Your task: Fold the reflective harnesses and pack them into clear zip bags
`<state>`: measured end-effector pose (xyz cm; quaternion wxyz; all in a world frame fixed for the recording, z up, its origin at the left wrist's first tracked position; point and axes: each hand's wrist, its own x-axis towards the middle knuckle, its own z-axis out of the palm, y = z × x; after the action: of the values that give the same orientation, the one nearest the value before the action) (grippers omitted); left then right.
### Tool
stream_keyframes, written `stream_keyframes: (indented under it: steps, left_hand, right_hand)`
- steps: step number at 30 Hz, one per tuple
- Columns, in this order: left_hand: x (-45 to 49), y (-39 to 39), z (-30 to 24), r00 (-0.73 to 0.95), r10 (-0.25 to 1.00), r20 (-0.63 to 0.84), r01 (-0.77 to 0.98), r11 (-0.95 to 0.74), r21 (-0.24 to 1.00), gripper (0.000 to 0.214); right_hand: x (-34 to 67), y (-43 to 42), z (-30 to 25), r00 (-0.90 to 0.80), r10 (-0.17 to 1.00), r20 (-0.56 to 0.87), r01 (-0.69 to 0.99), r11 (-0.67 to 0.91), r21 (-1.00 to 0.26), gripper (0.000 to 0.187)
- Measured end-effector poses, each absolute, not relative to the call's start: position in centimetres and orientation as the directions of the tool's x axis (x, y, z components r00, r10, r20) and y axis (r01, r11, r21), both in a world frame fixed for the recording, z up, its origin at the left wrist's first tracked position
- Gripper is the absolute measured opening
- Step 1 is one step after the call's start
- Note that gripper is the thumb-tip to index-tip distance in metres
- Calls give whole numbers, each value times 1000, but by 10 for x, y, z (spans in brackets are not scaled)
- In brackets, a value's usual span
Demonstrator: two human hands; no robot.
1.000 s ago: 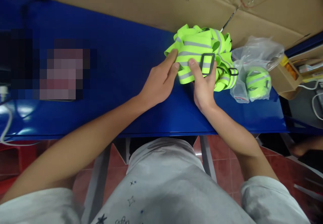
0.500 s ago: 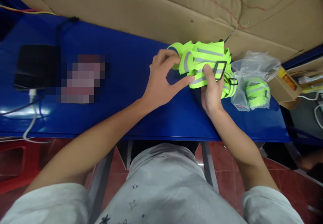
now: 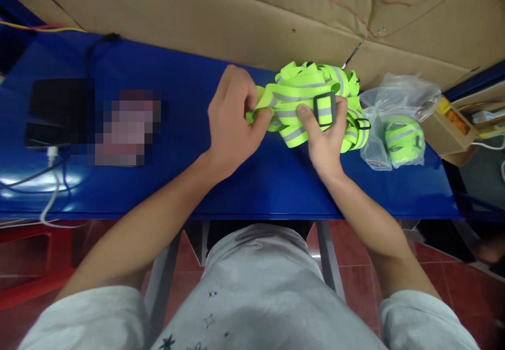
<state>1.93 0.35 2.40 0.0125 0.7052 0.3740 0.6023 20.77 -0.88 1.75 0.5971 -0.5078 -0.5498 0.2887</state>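
A bundle of neon yellow-green reflective straps point(image 3: 292, 105) with grey stripes lies bunched on the blue table, close to the cardboard backing. My left hand point(image 3: 232, 121) pinches the straps' left end between thumb and curled fingers. Around the middle of the bundle, my right hand point(image 3: 327, 139) grips the layers, thumb on top next to a black plastic buckle point(image 3: 325, 109). A second, smaller buckle point(image 3: 363, 123) shows at the right side. The fingers under the bundle are partly hidden.
Right of the bundle, a clear plastic bag point(image 3: 406, 97) lies by a bagged roll of the same strap point(image 3: 403, 142). An open cardboard box point(image 3: 452, 134) stands beyond. At left are a black device point(image 3: 55, 110) with a white cable point(image 3: 53, 181) and a pixelated object point(image 3: 126, 129).
My left hand has moved left and closed on the strap end, drawing it out from the bundle. My right hand has shifted slightly left, and the large buckle now lies flatter.
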Motion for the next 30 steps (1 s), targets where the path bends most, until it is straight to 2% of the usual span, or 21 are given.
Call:
stream_keyframes:
  steps: [2, 5, 7, 10, 13, 16, 18, 22, 26, 28, 30]
  left_hand:
    - [20, 7, 20, -32, 685, 728, 514, -613, 600, 25]
    - [21, 10, 18, 32, 850, 525, 378, -497, 781, 14]
    - [23, 9, 20, 138, 886, 443, 256, -464, 848, 14]
    - [26, 6, 23, 227, 881, 415, 195, -458, 867, 32]
    - [24, 10, 20, 129, 880, 458, 225, -476, 850, 46]
    - [19, 21, 8, -4, 844, 536, 300, -511, 806, 62]
    - [17, 24, 3, -18, 827, 562, 376, -516, 770, 59]
    - [17, 16, 9, 106, 851, 514, 455, -501, 736, 36]
    - [12, 13, 22, 188, 748, 637, 378, -653, 656, 32]
    - [9, 14, 23, 218, 648, 729, 423, -736, 528, 45]
    - [10, 13, 20, 307, 573, 760, 516, -771, 374, 52]
  right_hand:
    - [206, -13, 18, 239, 893, 382, 214, 335, -918, 45]
    - [209, -11, 16, 254, 881, 400, 185, 361, -914, 43]
    - [214, -5, 14, 281, 857, 432, 215, 383, -898, 42]
    - [220, 0, 13, 304, 824, 477, 277, 403, -872, 41]
    - [218, -5, 17, 285, 843, 456, 249, 394, -885, 41]
    - [211, -15, 23, 251, 886, 390, 142, 365, -920, 47]
    - [208, -19, 25, 231, 906, 355, 81, 346, -935, 50]
    - [214, -13, 23, 248, 877, 411, 139, 388, -911, 43]
    - [226, 0, 23, 207, 852, 480, 233, 434, -871, 33]
    - [229, 2, 24, 173, 853, 492, 248, 446, -860, 32]
    - [228, 1, 24, 165, 848, 504, 278, 450, -848, 33]
